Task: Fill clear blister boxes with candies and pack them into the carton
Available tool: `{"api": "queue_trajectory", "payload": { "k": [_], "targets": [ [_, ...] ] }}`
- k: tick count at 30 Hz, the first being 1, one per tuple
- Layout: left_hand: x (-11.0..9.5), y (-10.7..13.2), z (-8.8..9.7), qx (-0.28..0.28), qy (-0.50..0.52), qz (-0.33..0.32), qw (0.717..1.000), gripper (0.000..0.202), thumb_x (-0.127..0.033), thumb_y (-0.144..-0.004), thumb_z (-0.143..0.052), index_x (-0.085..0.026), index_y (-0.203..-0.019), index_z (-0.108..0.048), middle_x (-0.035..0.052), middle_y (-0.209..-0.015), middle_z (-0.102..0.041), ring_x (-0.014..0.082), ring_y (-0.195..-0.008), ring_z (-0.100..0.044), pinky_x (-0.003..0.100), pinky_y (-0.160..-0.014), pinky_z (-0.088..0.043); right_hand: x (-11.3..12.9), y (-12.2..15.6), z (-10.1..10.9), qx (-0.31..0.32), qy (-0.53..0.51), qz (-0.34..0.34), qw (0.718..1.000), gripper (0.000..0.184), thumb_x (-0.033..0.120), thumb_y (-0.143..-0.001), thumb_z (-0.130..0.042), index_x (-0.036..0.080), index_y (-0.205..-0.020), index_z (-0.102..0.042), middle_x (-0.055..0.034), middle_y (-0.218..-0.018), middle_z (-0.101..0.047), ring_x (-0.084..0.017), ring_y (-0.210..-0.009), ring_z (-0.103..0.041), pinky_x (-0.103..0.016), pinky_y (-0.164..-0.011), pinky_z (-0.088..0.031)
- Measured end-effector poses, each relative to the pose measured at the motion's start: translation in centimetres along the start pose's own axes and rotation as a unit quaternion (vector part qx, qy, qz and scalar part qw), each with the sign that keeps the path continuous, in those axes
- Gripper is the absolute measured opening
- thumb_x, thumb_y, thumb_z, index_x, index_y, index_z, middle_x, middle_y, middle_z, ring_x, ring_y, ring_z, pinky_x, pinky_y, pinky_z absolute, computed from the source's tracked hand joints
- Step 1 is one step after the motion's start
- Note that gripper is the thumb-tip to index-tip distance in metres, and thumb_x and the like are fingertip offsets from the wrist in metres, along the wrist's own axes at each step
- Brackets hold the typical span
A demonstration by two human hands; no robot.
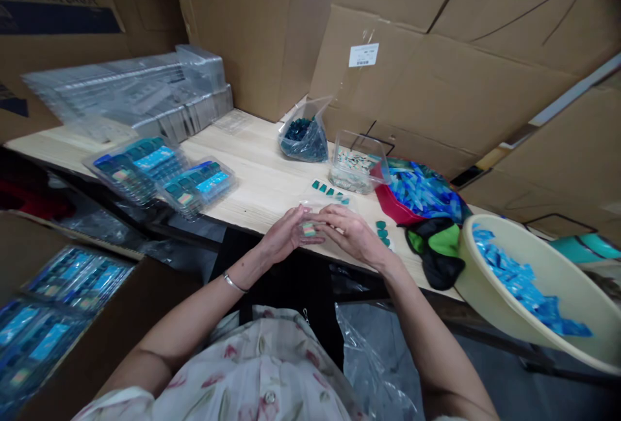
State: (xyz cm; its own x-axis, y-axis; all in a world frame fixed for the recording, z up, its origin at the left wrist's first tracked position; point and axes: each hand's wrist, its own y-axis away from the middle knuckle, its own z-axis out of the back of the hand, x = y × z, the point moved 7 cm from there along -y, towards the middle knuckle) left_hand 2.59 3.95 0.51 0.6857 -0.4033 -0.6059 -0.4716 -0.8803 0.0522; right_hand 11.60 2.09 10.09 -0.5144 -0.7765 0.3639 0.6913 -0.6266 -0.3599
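Observation:
My left hand (pixel 285 236) and my right hand (pixel 352 235) meet at the table's front edge, closed around a small clear plastic case (pixel 309 230). A pale green and peach patch shows through it, and the fingers cover most of the rest. Just beyond my hands lies a row of dark green press-on nail tips (pixel 330 191). More green pieces (pixel 382 233) form a short column to the right of my right hand. A clear tub (pixel 356 178) with small pale and dark pieces stands behind the row.
Stacks of filled clear cases (pixel 198 185) lie left, before empty clear trays (pixel 145 94). A bag of dark pieces (pixel 303 140) stands at the back. To the right are a red tray (pixel 395 204), a green-black cloth (pixel 436 246) and a cream basin (pixel 519 317). An open carton (pixel 160 298) stands lower left.

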Motion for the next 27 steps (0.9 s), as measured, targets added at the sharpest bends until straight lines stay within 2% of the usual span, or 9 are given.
{"api": "queue_trajectory", "payload": {
  "k": [3,5,7,12,16,21,27],
  "targets": [
    [-0.2,0.1,-0.1,-0.001,0.003,0.012,1.000,0.024,-0.037,-0.086,-0.056,-0.017,-0.098,-0.058,0.0104,-0.104,-0.066,0.0237,-0.089,-0.065,0.051,-0.083,-0.050,-0.6,0.2,1.1,-0.053,-0.018,-0.018,0.998,0.022,0.020,-0.091,-0.047,0.020,-0.106,-0.063,-0.0072,-0.094,-0.063,-0.017,-0.090,-0.058,-0.033,-0.080,-0.049],
    [-0.4,0.1,0.0,-0.008,0.000,0.006,1.000,0.023,-0.036,-0.086,-0.056,-0.017,-0.098,-0.058,0.0099,-0.104,-0.065,0.0236,-0.089,-0.065,0.051,-0.083,-0.050,-0.4,0.2,1.0,-0.057,-0.020,-0.007,0.998,0.020,0.019,-0.091,-0.048,0.020,-0.104,-0.063,-0.0068,-0.095,-0.065,-0.017,-0.092,-0.058,-0.034,-0.082,-0.048],
    [-0.6,0.1,0.0,-0.009,-0.004,-0.008,1.000,0.022,-0.035,-0.086,-0.055,-0.016,-0.098,-0.058,0.0092,-0.103,-0.065,0.0225,-0.088,-0.065,0.048,-0.080,-0.052,0.1,0.1,0.3,-0.042,-0.018,0.010,0.999,0.020,0.019,-0.091,-0.047,0.020,-0.106,-0.062,-0.0067,-0.099,-0.065,-0.018,-0.096,-0.057,-0.036,-0.085,-0.048],
    [-0.4,0.0,0.3,-0.029,-0.017,-0.019,0.999,0.022,-0.034,-0.086,-0.057,-0.016,-0.098,-0.060,0.0076,-0.097,-0.066,0.0164,-0.077,-0.064,0.031,-0.066,-0.053,1.0,-0.3,-1.9,0.006,0.059,0.011,0.998,0.020,0.019,-0.092,-0.044,0.018,-0.099,-0.063,-0.0098,-0.097,-0.062,-0.020,-0.094,-0.054,-0.037,-0.081,-0.048],
    [-0.4,0.0,0.3,-0.034,-0.025,-0.017,0.999,0.024,-0.034,-0.085,-0.058,-0.016,-0.099,-0.061,0.0082,-0.097,-0.065,0.0166,-0.077,-0.064,0.029,-0.064,-0.052,1.2,-0.3,-2.6,0.031,0.105,0.012,0.994,0.018,0.019,-0.091,-0.046,0.018,-0.096,-0.063,-0.0099,-0.097,-0.059,-0.021,-0.092,-0.052,-0.038,-0.081,-0.047],
    [-0.6,0.1,0.2,-0.026,-0.030,-0.021,0.999,0.024,-0.036,-0.086,-0.057,-0.016,-0.100,-0.060,0.0089,-0.103,-0.065,0.0161,-0.077,-0.064,0.030,-0.066,-0.052,0.9,-0.1,-1.5,-0.015,0.072,-0.014,0.997,0.018,0.019,-0.091,-0.046,0.018,-0.102,-0.060,-0.0100,-0.097,-0.057,-0.021,-0.094,-0.052,-0.038,-0.083,-0.047],
    [-1.0,0.2,0.3,-0.037,-0.043,-0.058,0.997,0.026,-0.037,-0.086,-0.056,-0.017,-0.102,-0.058,0.0087,-0.108,-0.063,0.0133,-0.079,-0.063,0.027,-0.070,-0.051,0.6,0.1,-1.5,-0.052,0.069,-0.057,0.995,0.013,0.023,-0.089,-0.050,0.018,-0.095,-0.060,-0.0095,-0.093,-0.055,-0.022,-0.092,-0.052,-0.038,-0.081,-0.046]
  ]
}}
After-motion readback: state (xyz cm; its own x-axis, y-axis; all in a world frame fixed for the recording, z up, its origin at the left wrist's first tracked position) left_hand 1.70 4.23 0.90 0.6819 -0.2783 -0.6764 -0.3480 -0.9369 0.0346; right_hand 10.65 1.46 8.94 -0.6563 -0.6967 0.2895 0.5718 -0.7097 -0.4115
